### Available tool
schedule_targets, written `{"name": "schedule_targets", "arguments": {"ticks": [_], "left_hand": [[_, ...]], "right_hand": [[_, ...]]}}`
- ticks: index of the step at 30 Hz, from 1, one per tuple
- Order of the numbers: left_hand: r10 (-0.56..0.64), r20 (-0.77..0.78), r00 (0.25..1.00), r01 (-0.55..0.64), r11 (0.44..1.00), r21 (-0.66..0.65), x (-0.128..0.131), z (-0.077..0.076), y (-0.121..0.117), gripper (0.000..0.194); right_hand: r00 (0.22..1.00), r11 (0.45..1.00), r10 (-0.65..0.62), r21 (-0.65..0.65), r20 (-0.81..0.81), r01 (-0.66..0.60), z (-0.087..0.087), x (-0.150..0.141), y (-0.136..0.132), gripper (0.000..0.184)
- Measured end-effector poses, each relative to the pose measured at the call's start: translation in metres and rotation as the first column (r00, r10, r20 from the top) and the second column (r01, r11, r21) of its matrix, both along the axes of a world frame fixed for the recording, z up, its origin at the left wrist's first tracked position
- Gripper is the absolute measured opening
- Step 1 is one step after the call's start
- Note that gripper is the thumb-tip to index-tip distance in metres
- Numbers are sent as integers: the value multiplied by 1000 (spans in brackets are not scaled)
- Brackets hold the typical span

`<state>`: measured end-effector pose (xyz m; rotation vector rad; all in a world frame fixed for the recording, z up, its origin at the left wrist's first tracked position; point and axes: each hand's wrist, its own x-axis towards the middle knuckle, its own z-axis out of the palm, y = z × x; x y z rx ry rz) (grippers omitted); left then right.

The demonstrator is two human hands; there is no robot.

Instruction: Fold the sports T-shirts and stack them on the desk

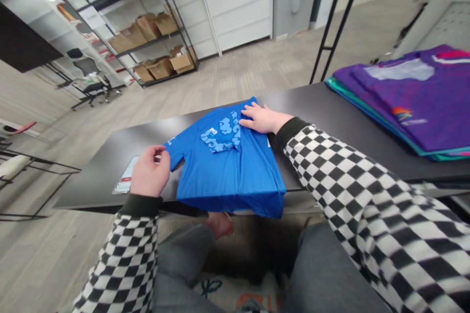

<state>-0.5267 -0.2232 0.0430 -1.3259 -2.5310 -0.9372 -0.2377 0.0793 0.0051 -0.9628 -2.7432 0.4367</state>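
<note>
A blue T-shirt [216, 176] lies on the dark table, its lower hem hanging over the near edge. Its right part is folded over, and a patch with a light-blue cloud-like pattern [222, 134] shows near the collar end. At the tip of the left-hand sleeve, my left hand [151, 168] is closed with thumb and fingers pinched on the fabric. My right hand [262, 118] rests with fingers spread on the shirt's upper right, pressing on the folded cloth. Beneath my left hand, partly covered, lies a phone-like flat object [128, 176].
Purple and teal shirts [411, 102] are stacked on the right of the table [297, 100]. Beyond the far edge stand a black metal frame [332, 29] and a shelf rack [127, 51] with cardboard boxes. An office chair [90, 78] is at far left.
</note>
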Motion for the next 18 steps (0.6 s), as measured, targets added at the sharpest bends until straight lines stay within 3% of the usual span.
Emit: {"name": "schedule_targets", "arguments": {"ticks": [2,5,7,9,12,14,16,18], "left_hand": [[57,-185,981,-103,963,-248,-31,-1,17,36],[96,-254,962,-224,811,-541,-71,-5,43,43],[97,-257,962,-246,721,-648,-90,-9,58,45],[99,-288,952,-277,676,-683,-102,-11,70,48],[84,-337,938,-302,674,-674,-110,-8,80,45],[26,-308,951,-239,696,-677,-111,-1,84,35],[-8,-244,970,-154,755,-637,-108,8,86,25],[0,-149,989,-75,864,-497,-99,15,88,21]], "right_hand": [[1000,1000,-5,5,12,5,1,0,-1,67],[999,1000,3,19,35,-4,-2,-1,0,69],[999,1000,7,28,33,-8,-5,-2,2,70],[1000,999,9,38,19,-10,-8,-3,5,69],[1000,999,13,42,-2,-13,-10,-3,7,67],[1000,999,11,36,-14,-10,-10,-3,6,68],[999,1000,-4,23,-33,4,-8,-2,5,69],[997,1000,-24,5,-72,25,-6,-1,5,69]]}}
